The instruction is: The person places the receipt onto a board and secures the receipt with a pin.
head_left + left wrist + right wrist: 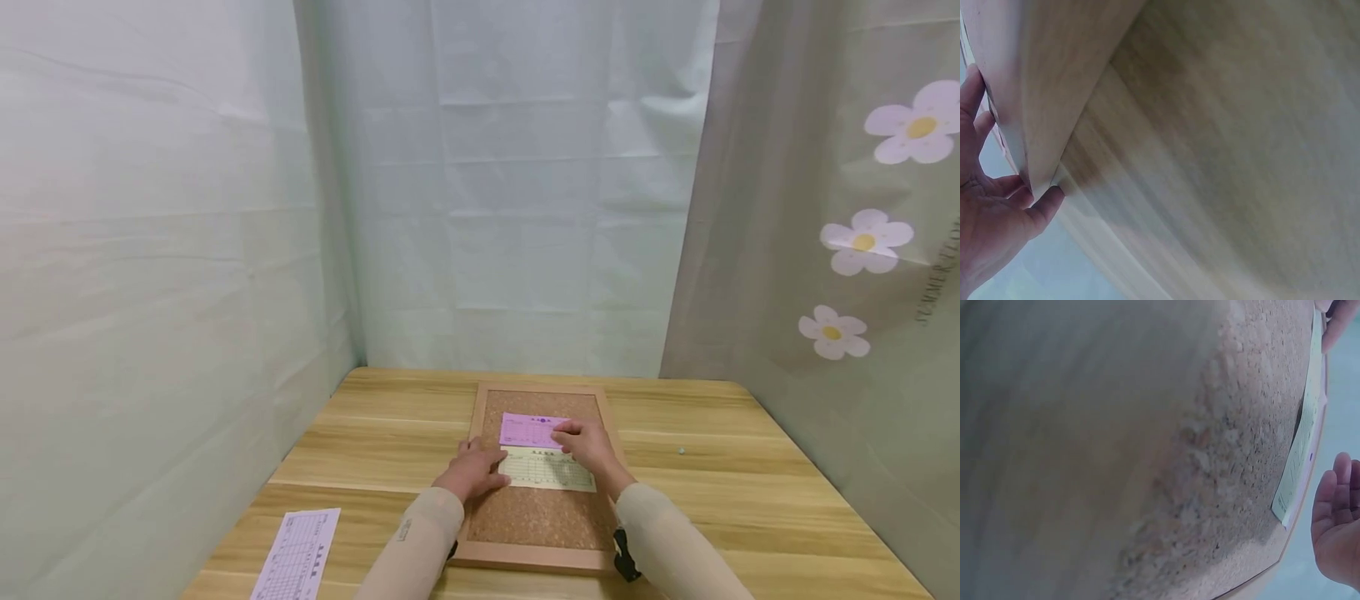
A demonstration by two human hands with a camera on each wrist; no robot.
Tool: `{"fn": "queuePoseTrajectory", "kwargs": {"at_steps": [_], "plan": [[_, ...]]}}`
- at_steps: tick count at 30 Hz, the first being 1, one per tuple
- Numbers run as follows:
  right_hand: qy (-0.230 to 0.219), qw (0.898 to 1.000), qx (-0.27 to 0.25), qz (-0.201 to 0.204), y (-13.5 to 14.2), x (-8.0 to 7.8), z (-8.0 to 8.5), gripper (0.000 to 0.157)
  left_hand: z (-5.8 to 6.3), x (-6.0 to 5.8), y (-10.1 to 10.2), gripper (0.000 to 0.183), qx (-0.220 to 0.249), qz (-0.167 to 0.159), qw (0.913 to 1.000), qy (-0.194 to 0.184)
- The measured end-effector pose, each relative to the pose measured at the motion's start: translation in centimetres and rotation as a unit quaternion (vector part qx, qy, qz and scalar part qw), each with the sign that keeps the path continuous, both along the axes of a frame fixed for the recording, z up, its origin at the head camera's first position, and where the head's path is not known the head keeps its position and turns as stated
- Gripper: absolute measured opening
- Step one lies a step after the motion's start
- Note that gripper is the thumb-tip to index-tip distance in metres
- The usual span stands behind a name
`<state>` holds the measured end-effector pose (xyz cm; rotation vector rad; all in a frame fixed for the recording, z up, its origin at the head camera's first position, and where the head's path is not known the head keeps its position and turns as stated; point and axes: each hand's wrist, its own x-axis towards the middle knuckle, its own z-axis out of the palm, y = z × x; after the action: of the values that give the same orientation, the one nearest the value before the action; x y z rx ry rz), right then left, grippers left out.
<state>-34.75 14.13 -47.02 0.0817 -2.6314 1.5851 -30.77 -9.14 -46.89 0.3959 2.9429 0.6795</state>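
Observation:
A framed corkboard (536,521) lies on the table, bearing a pink printed slip (521,429) with a pale yellow printed slip (551,471) just below it. Near the pink slip's top edge is a small purple dot (543,420), perhaps a pin. My left hand (474,468) rests on the board's left side, thumb at the yellow slip's left edge; in the left wrist view its spread fingers (1047,203) touch the wooden frame. Over the pink slip's right part hovers my right hand (588,447). Its fingers (1341,487) look loosely bent and apart from the paper, with nothing visible in them.
On the table's (390,425) left front part lies a lilac printed slip (297,554). A tiny greenish object (681,451) sits right of the board. Hanging cloth (525,208) encloses the back and sides.

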Motion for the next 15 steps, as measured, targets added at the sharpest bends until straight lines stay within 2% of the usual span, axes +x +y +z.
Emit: {"fn": "queuePoseTrajectory", "kwargs": {"at_steps": [15], "plan": [[-0.011,1.000,0.016,0.021,-0.50,-0.53,-0.11,0.012,0.29,-0.07,-0.01,0.052,-0.020,-0.012,0.9997,0.001]]}}
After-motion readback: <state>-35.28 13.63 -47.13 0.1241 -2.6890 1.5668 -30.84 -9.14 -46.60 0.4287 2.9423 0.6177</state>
